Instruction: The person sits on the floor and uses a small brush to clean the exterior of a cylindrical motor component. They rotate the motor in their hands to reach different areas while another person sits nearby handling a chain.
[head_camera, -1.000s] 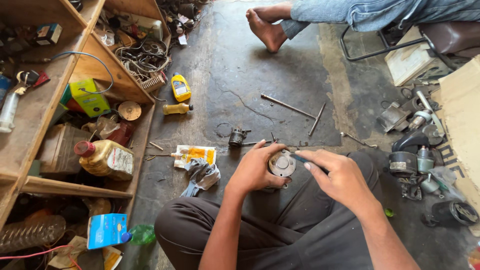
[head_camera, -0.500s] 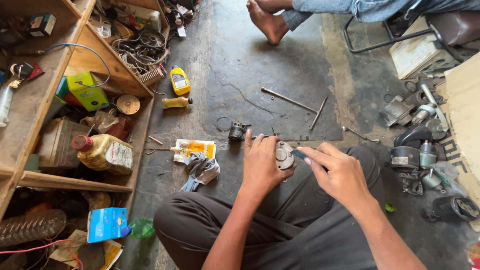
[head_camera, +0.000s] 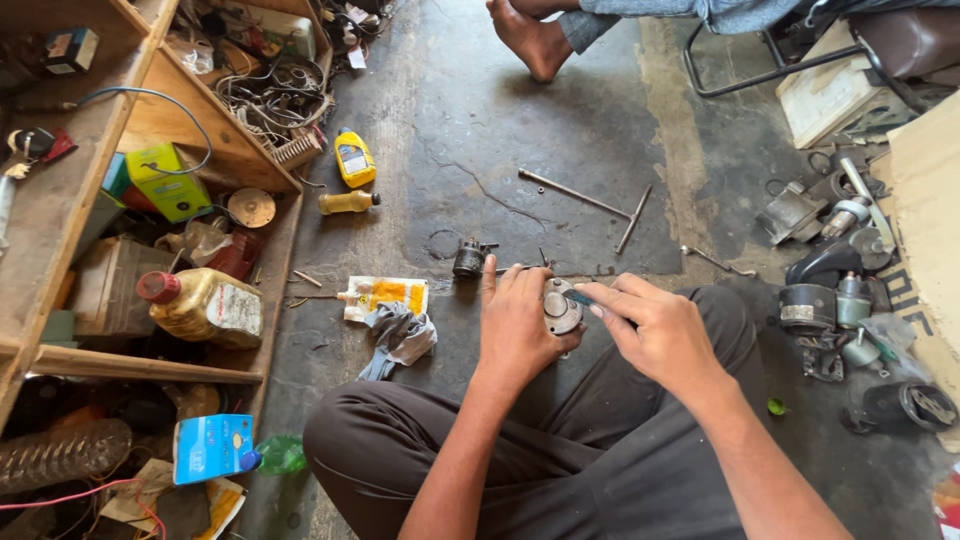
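The person sits cross-legged on the concrete floor (head_camera: 560, 130) with a small round metal part (head_camera: 561, 308) cupped over the lap. The left hand (head_camera: 515, 325) wraps around its left side, fingers closed on it. The right hand (head_camera: 655, 330) pinches a thin blue-handled tool (head_camera: 580, 297) whose tip sits on the part's face. So the work looks mid-way: the part is out and being picked at, nothing looks reassembled, and loose bits lie all around.

Counting what's visible: one black cylindrical piece (head_camera: 468, 259) just beyond the left hand, two long metal rods (head_camera: 575, 194) lying well apart from the hands, one grey rag (head_camera: 400, 337) touching one yellow sachet (head_camera: 385, 296), and two small yellow bottles (head_camera: 354, 158) near the wooden shelf (head_camera: 150, 110). One big oil jug (head_camera: 205, 305) sits under that shelf. A pile of motor-like parts (head_camera: 830, 290) crowds the right; too jumbled to count. Someone else's bare foot (head_camera: 530, 38) shows at the top.
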